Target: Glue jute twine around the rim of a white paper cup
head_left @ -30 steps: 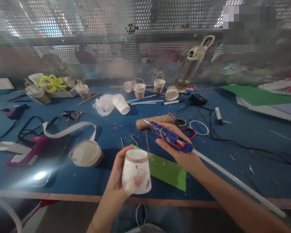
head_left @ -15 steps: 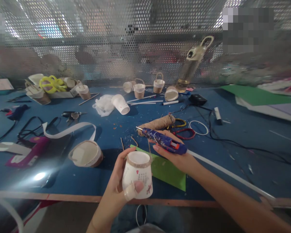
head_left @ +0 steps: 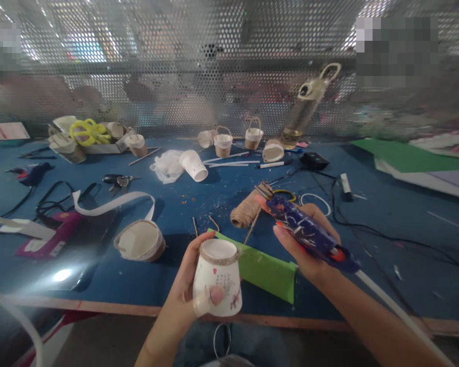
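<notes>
One purple packet (head_left: 71, 223) lies toward the left end of the counter (head_left: 413, 229), its pale print too small to read. Yellow scissors (head_left: 87, 132) sit behind it, and a twine-rimmed paper basket (head_left: 139, 239) stands to its right, below a curl of white ribbon (head_left: 118, 201).

Next comes the left hand (head_left: 185, 288), closed around a white paper cup (head_left: 224, 275) near the front edge, thumb across its face. The cup is held narrow end up, with a twine band (head_left: 218, 261) around that end. Printed on its side are small dark characters in columns, illegible here, plus a red mark and a pink blossom; no brand can be made out.

A bright green strip (head_left: 270, 275) lies behind and right of the cup. Beyond it rests a twine roll (head_left: 245, 211), its long axis slanting away to the right; a loose strand (head_left: 251, 229) trails back toward the cup. The right hand is nearer to this roll.

That right hand (head_left: 309, 267) grips a blue glue gun (head_left: 308, 227), unlabelled as far as shows. Its nozzle points left and away, well apart from the cup; whether it touches the roll, I cannot tell. A white stick (head_left: 393, 306) runs from its rear.
</notes>
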A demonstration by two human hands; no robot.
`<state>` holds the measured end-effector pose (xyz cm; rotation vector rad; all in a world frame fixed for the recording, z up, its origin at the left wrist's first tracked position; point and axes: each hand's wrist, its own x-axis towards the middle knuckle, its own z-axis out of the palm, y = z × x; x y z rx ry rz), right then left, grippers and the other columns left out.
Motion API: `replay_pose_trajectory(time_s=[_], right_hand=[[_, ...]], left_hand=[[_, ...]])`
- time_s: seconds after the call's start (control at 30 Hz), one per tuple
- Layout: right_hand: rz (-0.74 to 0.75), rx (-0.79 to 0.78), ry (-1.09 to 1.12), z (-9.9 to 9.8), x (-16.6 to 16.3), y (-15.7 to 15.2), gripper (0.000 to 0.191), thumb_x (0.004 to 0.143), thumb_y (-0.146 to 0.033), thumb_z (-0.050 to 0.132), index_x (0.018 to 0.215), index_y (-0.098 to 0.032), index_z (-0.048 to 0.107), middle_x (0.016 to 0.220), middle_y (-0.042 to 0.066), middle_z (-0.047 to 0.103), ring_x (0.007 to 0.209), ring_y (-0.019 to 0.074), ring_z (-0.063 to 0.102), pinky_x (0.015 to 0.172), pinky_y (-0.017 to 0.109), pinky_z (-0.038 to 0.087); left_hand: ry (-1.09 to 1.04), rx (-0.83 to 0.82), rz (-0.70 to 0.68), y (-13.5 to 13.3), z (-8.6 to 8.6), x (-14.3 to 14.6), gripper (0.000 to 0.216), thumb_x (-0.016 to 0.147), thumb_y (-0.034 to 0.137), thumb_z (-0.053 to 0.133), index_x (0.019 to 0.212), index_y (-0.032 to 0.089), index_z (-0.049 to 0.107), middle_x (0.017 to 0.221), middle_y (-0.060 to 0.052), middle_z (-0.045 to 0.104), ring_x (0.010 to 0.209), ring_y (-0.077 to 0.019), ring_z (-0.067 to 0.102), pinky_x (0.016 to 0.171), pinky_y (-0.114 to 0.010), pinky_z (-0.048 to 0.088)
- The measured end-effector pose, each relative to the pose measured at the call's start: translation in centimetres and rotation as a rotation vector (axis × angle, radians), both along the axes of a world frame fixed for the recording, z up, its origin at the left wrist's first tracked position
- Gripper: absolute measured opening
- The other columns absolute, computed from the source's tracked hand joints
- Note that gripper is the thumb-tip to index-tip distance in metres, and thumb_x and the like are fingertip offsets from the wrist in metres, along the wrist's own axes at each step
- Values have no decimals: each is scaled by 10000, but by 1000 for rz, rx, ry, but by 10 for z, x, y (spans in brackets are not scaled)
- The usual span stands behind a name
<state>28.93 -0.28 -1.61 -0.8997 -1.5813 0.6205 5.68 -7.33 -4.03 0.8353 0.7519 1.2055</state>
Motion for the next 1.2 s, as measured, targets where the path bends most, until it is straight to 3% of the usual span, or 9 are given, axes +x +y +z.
replay_pose_trajectory(time_s=[0.23, 0.33, 0.43, 0.63, 0.77, 0.9, 1.0, 1.2], right_hand=[[82, 131, 98, 8, 4, -4, 245, 919, -261, 751, 848, -332, 527, 1309, -7, 793, 1205, 331, 753, 1017, 568, 589], [136, 72, 110, 14, 7, -7, 257, 910, -240, 784, 848, -330, 551, 1343, -26, 778, 1263, 325, 726, 1080, 566, 570], [164, 49, 136, 16, 6, -8, 284, 908, -256, 801, 811, -319, 541, 1345, -17, 780, 1271, 333, 722, 1049, 556, 593], [258, -12, 34, 12, -4, -5, 216, 957, -252, 712, 852, -315, 533, 1368, 30, 768, 1315, 345, 694, 1060, 558, 580], [282, -82, 1, 7, -2, -2, 236, 931, -151, 716, 881, -291, 534, 1261, 55, 809, 1135, 313, 779, 859, 443, 638], [304, -132, -20, 1, 4, 1, 210, 931, -119, 710, 915, -274, 569, 1008, 24, 819, 874, 231, 801, 692, 326, 610], [389, -177, -56, -3, 10, 3, 222, 915, -116, 726, 906, -268, 564, 913, -11, 776, 742, 176, 748, 646, 286, 557], [506, -162, -147, -7, 18, 4, 246, 890, -136, 744, 886, -267, 536, 863, -38, 681, 680, 138, 628, 615, 280, 451]], left_hand=[[-18, 17, 69, 0, 3, 6, 692, 760, 473, 934, 1372, 391, 620, 1142, -45, 769, 899, -292, 799, 778, -395, 646], [-26, 2, 77, 0, 4, 7, 696, 751, 472, 937, 1369, 386, 628, 1137, -49, 772, 892, -294, 798, 778, -404, 646], [-6, -19, 129, 2, 4, 7, 705, 719, 446, 960, 1351, 366, 657, 1165, -44, 779, 938, -286, 783, 810, -383, 631], [-41, -55, 268, 10, 1, 6, 747, 654, 391, 988, 1322, 300, 666, 1216, -66, 796, 1024, -290, 761, 891, -376, 598], [-72, -74, 283, 11, 2, 6, 691, 669, 405, 975, 1286, 292, 687, 1156, -59, 810, 973, -288, 779, 844, -369, 609], [-90, -96, 285, 9, 6, 5, 666, 679, 417, 966, 1282, 281, 718, 1107, -66, 818, 961, -312, 785, 781, -370, 622], [-109, -107, 295, 8, 9, 4, 673, 713, 431, 934, 1326, 256, 719, 1160, -89, 810, 998, -331, 777, 829, -415, 630], [-181, -140, 316, 7, 15, 5, 631, 705, 374, 940, 1293, 247, 747, 1238, -102, 806, 1071, -363, 760, 941, -481, 597]])
